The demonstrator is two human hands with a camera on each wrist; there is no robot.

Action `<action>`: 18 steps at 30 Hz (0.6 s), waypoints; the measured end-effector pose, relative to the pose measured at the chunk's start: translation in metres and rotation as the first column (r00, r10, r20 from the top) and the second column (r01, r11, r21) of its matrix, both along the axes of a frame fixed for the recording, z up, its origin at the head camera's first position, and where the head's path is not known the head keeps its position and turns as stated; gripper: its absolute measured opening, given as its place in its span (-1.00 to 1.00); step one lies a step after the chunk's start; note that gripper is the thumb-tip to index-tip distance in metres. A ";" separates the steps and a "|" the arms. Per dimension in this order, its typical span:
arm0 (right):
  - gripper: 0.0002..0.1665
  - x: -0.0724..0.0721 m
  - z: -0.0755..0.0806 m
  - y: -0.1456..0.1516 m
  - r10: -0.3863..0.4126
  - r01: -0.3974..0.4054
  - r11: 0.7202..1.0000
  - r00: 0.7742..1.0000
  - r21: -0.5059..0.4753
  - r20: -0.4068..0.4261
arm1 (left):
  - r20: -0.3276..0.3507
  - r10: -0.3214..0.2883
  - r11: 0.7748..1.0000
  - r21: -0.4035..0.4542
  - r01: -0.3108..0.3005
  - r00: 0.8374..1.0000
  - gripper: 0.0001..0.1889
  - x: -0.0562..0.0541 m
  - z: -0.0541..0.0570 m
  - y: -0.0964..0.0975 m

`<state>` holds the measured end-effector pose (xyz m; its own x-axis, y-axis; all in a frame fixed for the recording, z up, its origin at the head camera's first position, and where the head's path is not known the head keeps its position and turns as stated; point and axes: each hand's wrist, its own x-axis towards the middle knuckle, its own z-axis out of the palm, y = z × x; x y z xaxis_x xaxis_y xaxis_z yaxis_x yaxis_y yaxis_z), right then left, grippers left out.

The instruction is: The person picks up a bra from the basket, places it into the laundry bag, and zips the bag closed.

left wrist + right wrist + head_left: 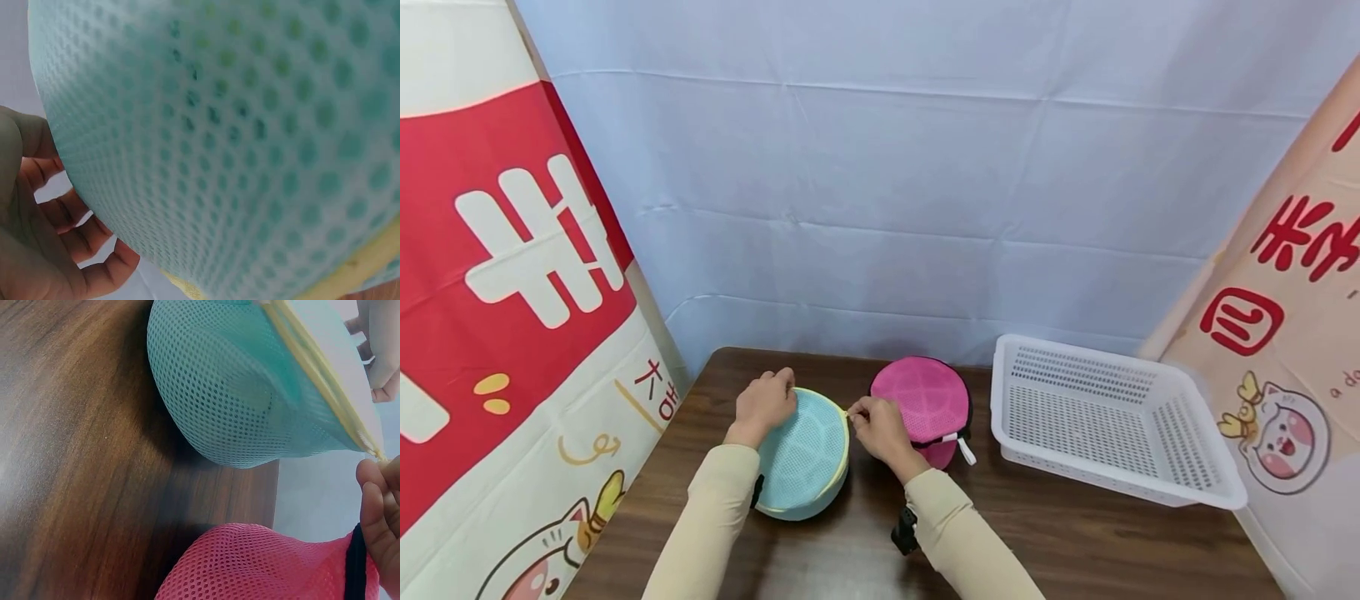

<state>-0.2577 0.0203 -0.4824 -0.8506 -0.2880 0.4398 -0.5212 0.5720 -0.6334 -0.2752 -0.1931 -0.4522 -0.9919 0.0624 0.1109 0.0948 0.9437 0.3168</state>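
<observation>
A round light-blue mesh laundry bag (805,458) with a yellow zipped rim stands on the table, left of centre. At the bag's far-left edge, my left hand (765,406) holds the rim; in the left wrist view its fingers (81,237) curl against the mesh. My right hand (880,429) pinches the yellow zipper end (379,454) at the bag's right side. Just right of that hand sits a pink mesh laundry bag (925,396) with black trim and a white tag (966,451). The right wrist view shows the blue bag's yellow zipper (319,378) running along its rim.
A white perforated plastic basket (1120,475) stands on the right of the dark wooden table (1075,550). A pale blue cloth (880,208) hangs behind the table, and printed cloths (512,333) hang at both sides.
</observation>
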 end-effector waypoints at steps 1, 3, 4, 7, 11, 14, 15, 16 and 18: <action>-0.91 0.000 0.000 0.000 0.002 -0.002 1.000 1.000 -0.003 0.002 | -0.001 0.009 1.000 0.004 -0.009 1.000 -0.93 0.001 -0.001 -0.001; -0.91 0.001 0.000 -0.001 0.004 -0.004 1.000 1.000 -0.011 0.011 | -0.006 0.029 1.000 0.006 -0.029 1.000 -0.92 0.001 -0.002 -0.004; -0.91 0.001 0.000 -0.001 0.004 -0.004 1.000 1.000 -0.013 0.014 | -0.008 0.039 0.999 0.006 -0.039 0.999 -0.92 0.001 -0.003 -0.006; -0.91 0.001 0.001 0.000 0.011 -0.010 1.000 1.000 -0.023 0.026 | -0.005 0.068 0.998 0.010 -0.068 0.998 -0.91 0.001 -0.004 -0.011; -0.90 0.001 0.002 0.000 0.012 -0.011 0.999 0.999 -0.031 0.033 | 0.002 0.087 0.996 0.019 -0.087 0.996 -0.90 0.000 -0.005 -0.014; -0.89 0.001 0.002 0.000 0.005 -0.004 0.999 0.999 -0.043 0.037 | 0.008 0.082 0.996 0.022 -0.082 0.997 -0.89 0.000 -0.005 -0.013; -0.89 0.002 0.002 0.000 0.000 0.002 0.999 0.999 -0.044 0.037 | 0.013 0.081 0.996 0.023 -0.081 0.997 -0.89 0.000 -0.005 -0.012; -0.89 0.002 0.002 0.000 -0.003 0.005 0.999 0.999 -0.047 0.037 | 0.017 0.079 0.996 0.026 -0.080 0.997 -0.89 0.000 -0.005 -0.012; -0.90 0.002 0.001 -0.001 -0.005 0.007 0.999 0.999 -0.052 0.038 | 0.025 0.081 0.996 0.030 -0.082 0.996 -0.89 0.000 -0.006 -0.011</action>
